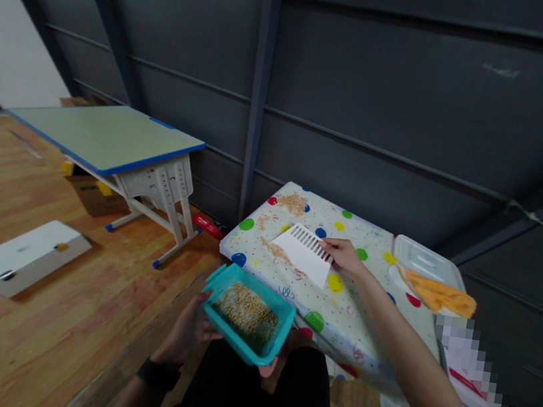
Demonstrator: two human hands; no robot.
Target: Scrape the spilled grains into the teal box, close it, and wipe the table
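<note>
My left hand (188, 326) grips the left side of a teal plastic tub (278, 336), tilted slightly below the table's front edge. Yellow grains (249, 311) that look like corn kernels cover its bottom. My right hand (342, 254) is closed on the right edge of a flat white plastic scraper (304, 259) with a row of slots along its far side. This scraper rests low over the tablecloth (338, 307), which has coloured dots. Beside its left edge runs a line of grains (277, 251), and a larger grain pile (293, 203) lies near the back corner.
To the right sit a clear plastic lid (430, 259), an orange cloth (435, 292) and a pinkish-white item with a red pen-like stick (469, 381). At left stand a blue-edged desk (124, 135), a white box (24, 256) and a cardboard box (95, 197). A dark panelled wall (367, 96) rises behind.
</note>
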